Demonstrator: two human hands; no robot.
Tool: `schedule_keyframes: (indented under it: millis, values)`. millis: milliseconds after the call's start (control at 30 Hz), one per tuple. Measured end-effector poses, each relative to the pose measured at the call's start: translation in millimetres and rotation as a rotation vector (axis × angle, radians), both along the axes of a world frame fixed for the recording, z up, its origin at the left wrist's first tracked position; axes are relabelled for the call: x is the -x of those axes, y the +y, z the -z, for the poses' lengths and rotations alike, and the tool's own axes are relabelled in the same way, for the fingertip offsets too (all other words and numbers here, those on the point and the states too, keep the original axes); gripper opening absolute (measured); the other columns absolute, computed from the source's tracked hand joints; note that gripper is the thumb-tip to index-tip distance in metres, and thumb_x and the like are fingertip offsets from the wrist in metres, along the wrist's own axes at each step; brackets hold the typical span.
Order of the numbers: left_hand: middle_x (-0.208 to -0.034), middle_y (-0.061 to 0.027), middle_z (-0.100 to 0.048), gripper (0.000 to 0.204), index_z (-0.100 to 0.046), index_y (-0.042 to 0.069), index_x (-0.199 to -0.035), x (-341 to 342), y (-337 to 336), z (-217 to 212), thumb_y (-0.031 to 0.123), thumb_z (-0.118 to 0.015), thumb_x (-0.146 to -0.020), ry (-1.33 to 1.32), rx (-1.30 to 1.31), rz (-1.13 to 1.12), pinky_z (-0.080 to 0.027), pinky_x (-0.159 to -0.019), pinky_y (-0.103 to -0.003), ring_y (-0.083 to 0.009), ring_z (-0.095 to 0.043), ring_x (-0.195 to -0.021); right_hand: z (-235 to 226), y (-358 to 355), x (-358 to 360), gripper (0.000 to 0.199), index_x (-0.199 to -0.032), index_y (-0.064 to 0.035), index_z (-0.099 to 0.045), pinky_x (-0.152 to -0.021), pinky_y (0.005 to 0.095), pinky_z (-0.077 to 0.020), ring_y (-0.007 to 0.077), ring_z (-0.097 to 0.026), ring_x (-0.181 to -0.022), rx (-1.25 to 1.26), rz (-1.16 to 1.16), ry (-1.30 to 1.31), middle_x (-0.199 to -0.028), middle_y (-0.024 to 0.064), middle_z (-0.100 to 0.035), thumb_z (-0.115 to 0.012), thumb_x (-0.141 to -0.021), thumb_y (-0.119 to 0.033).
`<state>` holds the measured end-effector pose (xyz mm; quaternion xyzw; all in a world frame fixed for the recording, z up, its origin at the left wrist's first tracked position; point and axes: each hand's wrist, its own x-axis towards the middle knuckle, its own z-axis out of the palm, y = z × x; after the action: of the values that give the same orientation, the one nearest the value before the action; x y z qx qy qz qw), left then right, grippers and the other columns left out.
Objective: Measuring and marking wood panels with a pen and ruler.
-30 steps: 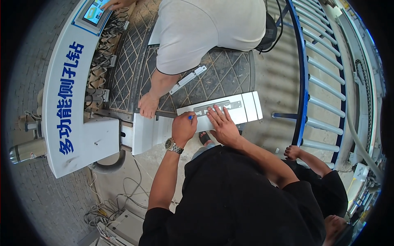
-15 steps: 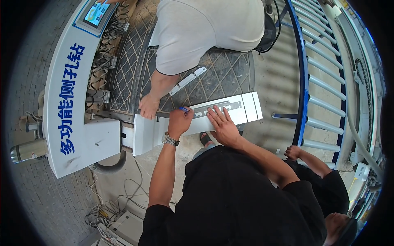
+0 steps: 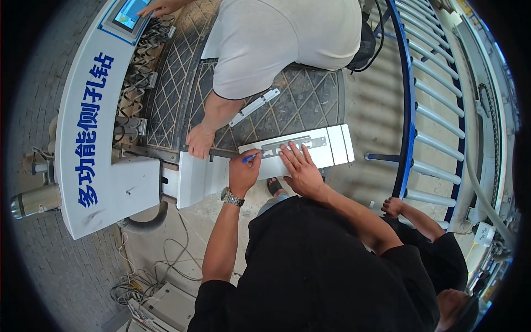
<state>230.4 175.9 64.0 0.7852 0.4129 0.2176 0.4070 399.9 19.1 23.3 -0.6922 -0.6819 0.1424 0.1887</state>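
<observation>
My left hand (image 3: pixel 244 175), with a metal-banded watch at its wrist, is closed around a blue pen (image 3: pixel 249 158). It is at the left end of a flat grey metal plate with cut-outs (image 3: pixel 318 143). The plate lies along a long white panel (image 3: pixel 337 145) with dark lines across its right end. My right hand (image 3: pixel 303 170) lies flat, fingers spread, over the plate and the panel. At the panel's left, a co-worker's hand (image 3: pixel 200 140) rests on the edge by a white upright part (image 3: pixel 191 180).
A silver strip (image 3: pixel 255 107) lies on the dark ribbed table (image 3: pixel 282 119). The co-worker in a pale shirt leans over it, other hand (image 3: pixel 160 8) by a touchscreen (image 3: pixel 130 12). Left stands a white machine (image 3: pixel 130 191); right, a roller conveyor (image 3: pixel 437 113). Another person's hand (image 3: pixel 393 206) is beside me.
My left hand has drawn slightly toward me with the pen. My right hand stays on the plate. The co-worker's far hand shows more, beside the touchscreen.
</observation>
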Motion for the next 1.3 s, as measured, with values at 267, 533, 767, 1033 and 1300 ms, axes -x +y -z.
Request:
schedule_keyframes:
  millis: [267, 533, 767, 1033, 1300]
  values:
    - [-0.088, -0.0153, -0.076, 0.015, -0.075, 0.0, -0.1, -2, 1, 2, 0.013, -0.071, -0.095, -0.004, -0.206, 0.098, -0.056, -0.066, -0.033, -0.0256, -0.074, -0.071, 1, 0, 0, 0.085, -0.155, -0.0017, -0.044, -0.128, 0.0562, -0.017, 0.0355, -0.023, -0.159, 0.004, 0.0, -0.005, -0.168, 0.0139, -0.033, -0.079, -0.083, -0.031]
    - [-0.095, -0.0173, -0.077, 0.019, -0.074, 0.001, -0.112, -1, -7, -14, 0.011, -0.068, -0.096, -0.107, -0.039, 0.036, -0.058, -0.074, -0.035, -0.0321, -0.076, -0.085, 3, 0, -1, 0.085, -0.155, -0.0009, -0.044, -0.129, 0.0564, -0.0162, 0.0353, -0.023, -0.159, -0.025, -0.004, 0.001, -0.168, 0.0141, -0.034, -0.078, -0.083, -0.03]
    - [-0.134, -0.0224, -0.066, 0.035, -0.063, 0.003, -0.13, -12, -30, 24, 0.006, -0.061, -0.096, -0.038, -0.412, 0.396, -0.05, -0.108, -0.048, -0.0412, -0.061, -0.128, 5, 0, -1, 0.085, -0.153, 0.0007, -0.046, -0.129, 0.0574, -0.0159, 0.0353, -0.022, -0.159, -0.028, -0.012, -0.052, -0.167, 0.0152, -0.034, -0.077, -0.084, -0.036]
    - [-0.142, -0.0244, -0.06, 0.035, -0.059, 0.0, -0.132, -16, -39, 52, 0.008, -0.058, -0.098, 0.06, -0.518, 0.441, -0.04, -0.117, -0.055, -0.0438, -0.05, -0.14, 7, -1, -1, 0.086, -0.153, 0.002, -0.043, -0.128, 0.0568, -0.0164, 0.0355, -0.022, -0.159, -0.016, -0.022, -0.048, -0.168, 0.0153, -0.033, -0.076, -0.084, -0.036]
    - [-0.143, -0.0254, -0.059, 0.035, -0.059, 0.002, -0.132, -11, -37, 53, 0.012, -0.059, -0.098, 0.133, -0.544, 0.465, -0.036, -0.119, -0.056, -0.0433, -0.049, -0.142, 4, 1, -2, 0.081, -0.153, -0.0008, -0.044, -0.128, 0.0554, -0.0188, 0.0353, -0.026, -0.158, -0.014, -0.009, -0.007, -0.167, 0.0162, -0.035, -0.075, -0.083, -0.028]
